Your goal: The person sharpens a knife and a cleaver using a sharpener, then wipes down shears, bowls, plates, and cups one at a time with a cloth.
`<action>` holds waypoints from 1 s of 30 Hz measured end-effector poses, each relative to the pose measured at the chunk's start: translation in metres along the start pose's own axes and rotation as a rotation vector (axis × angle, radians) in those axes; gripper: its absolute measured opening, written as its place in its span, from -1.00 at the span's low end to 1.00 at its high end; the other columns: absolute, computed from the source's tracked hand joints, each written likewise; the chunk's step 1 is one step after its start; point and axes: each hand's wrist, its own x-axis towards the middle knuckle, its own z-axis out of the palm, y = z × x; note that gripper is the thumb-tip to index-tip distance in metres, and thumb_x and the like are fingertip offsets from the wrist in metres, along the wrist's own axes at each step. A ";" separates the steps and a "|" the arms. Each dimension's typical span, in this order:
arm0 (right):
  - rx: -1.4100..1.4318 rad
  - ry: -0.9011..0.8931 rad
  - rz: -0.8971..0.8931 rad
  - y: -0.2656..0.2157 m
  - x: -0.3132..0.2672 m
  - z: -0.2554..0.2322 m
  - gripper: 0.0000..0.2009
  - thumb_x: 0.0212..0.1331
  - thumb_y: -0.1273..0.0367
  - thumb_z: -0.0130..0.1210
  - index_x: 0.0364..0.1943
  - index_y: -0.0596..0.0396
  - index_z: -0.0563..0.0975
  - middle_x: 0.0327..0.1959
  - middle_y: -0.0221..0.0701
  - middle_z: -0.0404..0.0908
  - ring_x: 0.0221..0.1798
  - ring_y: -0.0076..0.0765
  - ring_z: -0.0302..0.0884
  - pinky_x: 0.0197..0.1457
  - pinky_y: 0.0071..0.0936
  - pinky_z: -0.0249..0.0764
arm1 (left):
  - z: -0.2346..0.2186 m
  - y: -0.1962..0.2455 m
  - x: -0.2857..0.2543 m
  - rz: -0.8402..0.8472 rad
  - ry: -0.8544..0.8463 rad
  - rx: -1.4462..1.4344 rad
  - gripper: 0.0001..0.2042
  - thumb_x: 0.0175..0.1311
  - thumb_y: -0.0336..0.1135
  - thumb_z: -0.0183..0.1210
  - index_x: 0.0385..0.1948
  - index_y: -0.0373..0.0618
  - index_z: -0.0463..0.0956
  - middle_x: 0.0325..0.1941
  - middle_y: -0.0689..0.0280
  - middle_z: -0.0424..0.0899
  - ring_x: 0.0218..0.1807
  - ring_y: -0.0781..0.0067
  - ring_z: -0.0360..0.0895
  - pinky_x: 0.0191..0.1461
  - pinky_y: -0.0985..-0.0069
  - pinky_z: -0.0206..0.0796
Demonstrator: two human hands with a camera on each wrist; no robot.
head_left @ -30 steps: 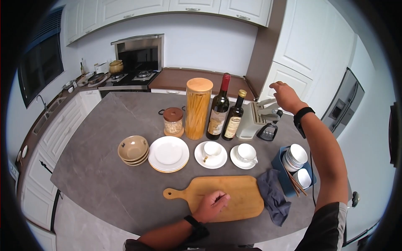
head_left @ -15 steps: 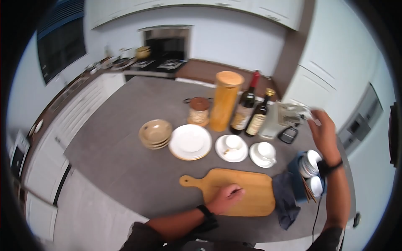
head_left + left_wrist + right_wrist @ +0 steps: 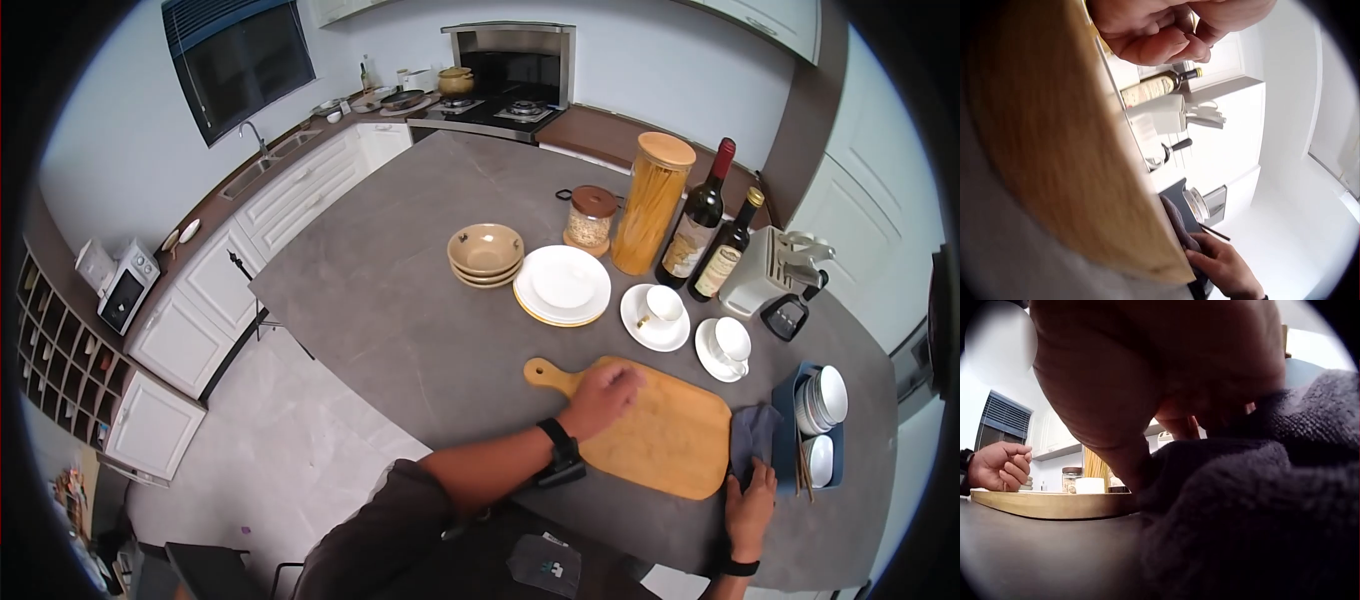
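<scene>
My right hand (image 3: 752,508) is at a crumpled dark grey cloth (image 3: 752,435) beside the right end of the wooden cutting board (image 3: 665,445). In the right wrist view the thumb and fingers grip a fold of this fuzzy cloth (image 3: 1254,487); the fingertips are partly hidden. Over the board, near its handle, rests my left hand (image 3: 600,398), fingers loosely curled and holding nothing. Just right of the cloth stands a blue bin (image 3: 785,440) with white bowls (image 3: 822,400) and brown chopsticks (image 3: 805,470).
Behind the board stand beige bowls (image 3: 485,250), white plates (image 3: 563,280), and two cups on saucers (image 3: 656,318). Farther back are an oat jar (image 3: 590,218), a spaghetti jar (image 3: 652,205), two dark bottles (image 3: 692,230) and a knife block (image 3: 757,275).
My right hand has come down from beside the knife block to the cloth. The head view has swung left. My left hand remains over the board.
</scene>
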 end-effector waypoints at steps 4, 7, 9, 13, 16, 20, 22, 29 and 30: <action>0.021 -0.010 -0.017 0.007 0.005 -0.003 -0.56 0.14 0.50 0.33 0.14 0.23 0.52 0.14 -0.06 0.55 0.19 0.23 0.50 0.24 -0.02 0.47 | -0.031 0.052 0.002 -0.023 0.169 -0.135 -0.68 0.63 -0.01 0.08 -0.28 -0.04 0.57 -0.52 0.50 0.47 -0.55 0.70 0.37 -0.52 0.65 0.16; 0.055 -0.061 0.000 0.014 0.009 -0.003 -0.59 0.12 0.51 0.32 0.10 0.19 0.55 0.08 -0.04 0.57 0.14 0.25 0.53 0.19 -0.02 0.49 | -0.068 0.095 -0.001 -0.012 0.301 -0.134 -0.66 0.62 0.01 0.08 -0.30 -0.02 0.55 -0.54 0.50 0.43 -0.56 0.69 0.34 -0.53 0.65 0.11; 0.123 -0.051 -0.007 0.016 0.010 -0.006 -0.64 0.11 0.52 0.32 0.04 0.16 0.60 -0.01 -0.03 0.61 0.03 0.26 0.59 0.08 -0.01 0.53 | -0.111 0.098 0.008 0.050 0.302 -0.271 -0.69 0.63 -0.01 0.07 -0.28 0.00 0.54 -0.54 0.52 0.40 -0.56 0.70 0.28 -0.53 0.66 0.08; 0.149 0.017 0.001 0.020 0.009 -0.014 -0.71 0.12 0.52 0.31 -0.04 0.17 0.64 -0.12 -0.04 0.66 -0.09 0.28 0.63 -0.02 0.01 0.55 | -0.191 0.125 0.017 0.028 0.399 -0.284 -0.72 0.62 -0.02 0.08 -0.28 0.05 0.47 -0.49 0.57 0.41 -0.51 0.69 0.31 -0.52 0.65 0.14; 0.201 -0.007 -0.008 0.014 0.010 -0.027 -0.78 0.13 0.51 0.32 -0.12 0.20 0.68 -0.20 -0.03 0.67 -0.12 0.28 0.65 -0.06 0.02 0.55 | -0.230 0.146 0.019 -0.003 0.523 -0.070 -0.73 0.57 -0.03 0.15 -0.31 0.05 0.48 -0.49 0.53 0.46 -0.52 0.64 0.38 -0.52 0.61 0.19; 0.408 0.009 -0.056 -0.014 0.014 -0.055 -0.84 0.17 0.51 0.31 -0.17 0.26 0.69 -0.25 0.01 0.67 -0.15 0.26 0.64 -0.11 -0.06 0.53 | -0.253 0.154 0.022 -0.030 0.571 0.042 -0.76 0.57 -0.10 0.15 -0.32 0.03 0.49 -0.48 0.48 0.51 -0.54 0.61 0.42 -0.55 0.57 0.22; 0.628 0.073 -0.029 -0.025 0.018 -0.062 -0.83 0.22 0.49 0.30 -0.18 0.32 0.67 -0.29 0.00 0.65 -0.22 0.15 0.65 -0.09 -0.21 0.52 | -0.256 0.152 0.023 -0.036 0.592 0.125 -0.77 0.56 -0.11 0.15 -0.31 0.02 0.50 -0.48 0.46 0.53 -0.54 0.59 0.43 -0.55 0.55 0.23; 1.539 -0.034 0.484 -0.029 0.039 -0.002 -0.83 0.46 0.42 0.19 -0.08 0.27 0.69 -0.19 -0.52 0.76 -0.24 -0.66 0.60 -0.11 -0.65 0.47 | -0.262 0.143 0.030 -0.136 0.581 0.225 -0.70 0.52 0.00 0.19 -0.29 -0.02 0.53 -0.46 0.44 0.57 -0.52 0.55 0.50 -0.52 0.51 0.34; 1.745 -0.013 0.578 -0.027 0.041 0.005 -0.83 0.45 0.43 0.19 -0.08 0.28 0.69 -0.23 -0.52 0.75 -0.26 -0.67 0.59 -0.12 -0.64 0.47 | -0.260 0.145 0.030 -0.134 0.584 0.227 -0.70 0.52 0.00 0.19 -0.29 -0.02 0.53 -0.46 0.44 0.57 -0.52 0.55 0.50 -0.52 0.51 0.34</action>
